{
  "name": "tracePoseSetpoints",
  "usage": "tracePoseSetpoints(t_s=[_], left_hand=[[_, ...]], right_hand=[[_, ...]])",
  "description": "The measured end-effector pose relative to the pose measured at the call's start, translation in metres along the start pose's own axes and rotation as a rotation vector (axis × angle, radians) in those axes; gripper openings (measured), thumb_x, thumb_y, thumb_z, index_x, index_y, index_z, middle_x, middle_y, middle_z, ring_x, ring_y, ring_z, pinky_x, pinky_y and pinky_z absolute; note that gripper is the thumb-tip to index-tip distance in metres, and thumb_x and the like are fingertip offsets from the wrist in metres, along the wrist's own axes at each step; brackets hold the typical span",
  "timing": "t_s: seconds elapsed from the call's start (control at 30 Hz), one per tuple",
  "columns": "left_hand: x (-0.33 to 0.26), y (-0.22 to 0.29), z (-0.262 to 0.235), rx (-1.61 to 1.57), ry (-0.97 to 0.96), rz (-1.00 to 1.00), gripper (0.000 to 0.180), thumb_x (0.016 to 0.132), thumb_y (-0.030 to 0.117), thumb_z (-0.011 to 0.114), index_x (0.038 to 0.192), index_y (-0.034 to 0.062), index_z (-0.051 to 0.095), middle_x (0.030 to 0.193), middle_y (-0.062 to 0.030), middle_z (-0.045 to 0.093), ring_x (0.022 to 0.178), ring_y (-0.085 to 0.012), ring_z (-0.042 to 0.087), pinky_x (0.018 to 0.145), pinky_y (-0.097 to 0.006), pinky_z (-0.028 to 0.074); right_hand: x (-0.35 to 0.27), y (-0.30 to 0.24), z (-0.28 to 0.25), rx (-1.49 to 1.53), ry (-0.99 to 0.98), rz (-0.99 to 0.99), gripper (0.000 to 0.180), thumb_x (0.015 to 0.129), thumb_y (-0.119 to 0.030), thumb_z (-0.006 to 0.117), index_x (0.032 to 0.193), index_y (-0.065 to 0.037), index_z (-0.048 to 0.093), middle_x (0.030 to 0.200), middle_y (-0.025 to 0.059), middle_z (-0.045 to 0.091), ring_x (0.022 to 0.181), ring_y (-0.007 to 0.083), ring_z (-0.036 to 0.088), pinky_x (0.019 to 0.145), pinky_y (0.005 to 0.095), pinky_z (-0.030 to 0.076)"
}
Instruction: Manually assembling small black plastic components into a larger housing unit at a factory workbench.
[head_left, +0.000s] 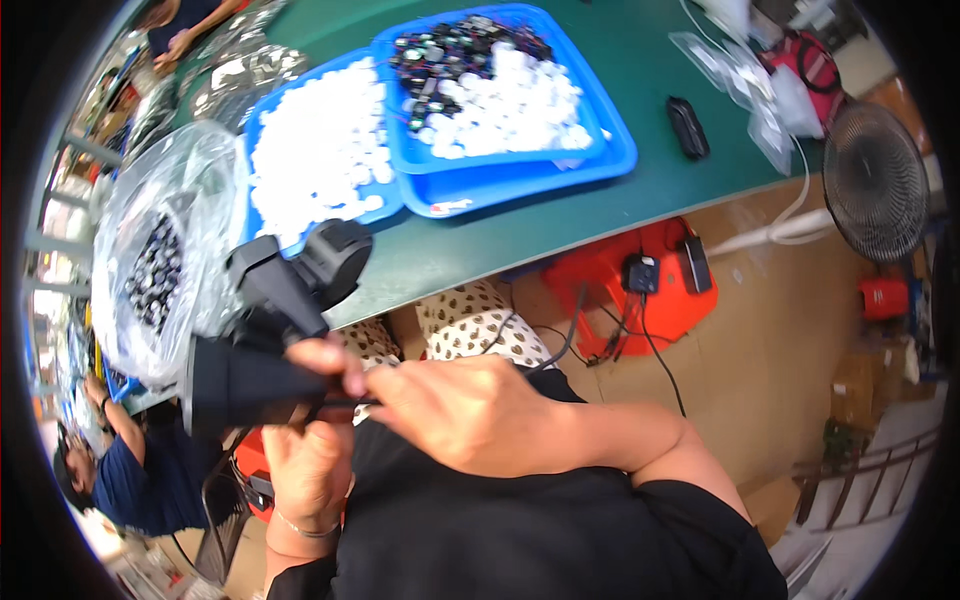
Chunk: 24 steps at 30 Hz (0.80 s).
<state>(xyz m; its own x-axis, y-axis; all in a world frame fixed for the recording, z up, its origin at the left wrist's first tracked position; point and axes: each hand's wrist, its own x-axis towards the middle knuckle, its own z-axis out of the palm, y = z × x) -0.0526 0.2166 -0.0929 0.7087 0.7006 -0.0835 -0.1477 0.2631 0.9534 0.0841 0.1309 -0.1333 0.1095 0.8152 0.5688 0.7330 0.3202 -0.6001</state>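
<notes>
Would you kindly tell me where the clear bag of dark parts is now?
The clear bag is at the head view's left, beside the blue tray of only white pieces, up and left of the black device in the left hand.

**Interior of a workroom, seen from above through a fisheye lens**

A long green-topped table (645, 50) spans the upper part of the view, its near edge running obliquely. Beyond that edge, at right, lies a tan floor (770, 340), faintly glossy. A red plastic stool (692, 312) stands just beside the table, partly beneath its edge. Farther right, near the table's end, is a round black fan (875, 180); below it in the view are brown cardboard boxes (865, 388) and a dark slatted frame (865, 463). Along the left margin, pale bars (70, 243) separate bright patches; whether these are windows or shelving cannot be determined.
</notes>
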Motion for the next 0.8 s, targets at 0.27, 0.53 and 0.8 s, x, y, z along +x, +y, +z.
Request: tracePoseSetpoints(t_s=[0.27, 0.53, 0.8], left_hand=[[0.013, -0.019, -0.03, -0.148, -0.215, -0.184, 0.053, 0.086, 0.006, 0.064, 0.133, 0.0024, 0.039, 0.103, -0.0022, 0.048, 0.09, -0.008, 0.046, 0.079, -0.022, 0.04], [0.022, -0.029, -0.056, -0.083, 0.138, -0.166, 0.065, 0.089, 0.008, 0.062, 0.141, -0.0011, 0.025, 0.081, 0.0028, 0.05, 0.066, -0.002, 0.043, 0.055, -0.016, 0.036], [0.041, -0.084, -0.092, -0.102, 0.449, -0.204, 0.047, 0.086, 0.015, 0.068, 0.126, -0.0006, 0.047, 0.067, 0.0094, 0.048, 0.049, 0.0013, 0.033, 0.043, -0.016, 0.024]], right_hand=[[0.012, 0.015, -0.042, 0.91, 0.307, 0.56, 0.035, 0.1, -0.017, 0.043, 0.123, 0.007, 0.052, 0.058, -0.007, 0.038, 0.048, 0.0007, 0.027, 0.044, 0.0193, 0.022], [-0.014, 0.054, -0.052, 0.795, 0.366, 0.532, 0.04, 0.101, -0.021, 0.042, 0.128, 0.007, 0.048, 0.058, -0.0057, 0.034, 0.048, 0.0027, 0.027, 0.044, 0.0198, 0.023], [-0.029, 0.082, -0.027, 0.356, 0.029, 0.535, 0.021, 0.094, -0.01, 0.053, 0.106, 0.001, 0.065, 0.071, 0.0004, 0.051, 0.061, 0.0083, 0.043, 0.056, 0.0229, 0.035]])
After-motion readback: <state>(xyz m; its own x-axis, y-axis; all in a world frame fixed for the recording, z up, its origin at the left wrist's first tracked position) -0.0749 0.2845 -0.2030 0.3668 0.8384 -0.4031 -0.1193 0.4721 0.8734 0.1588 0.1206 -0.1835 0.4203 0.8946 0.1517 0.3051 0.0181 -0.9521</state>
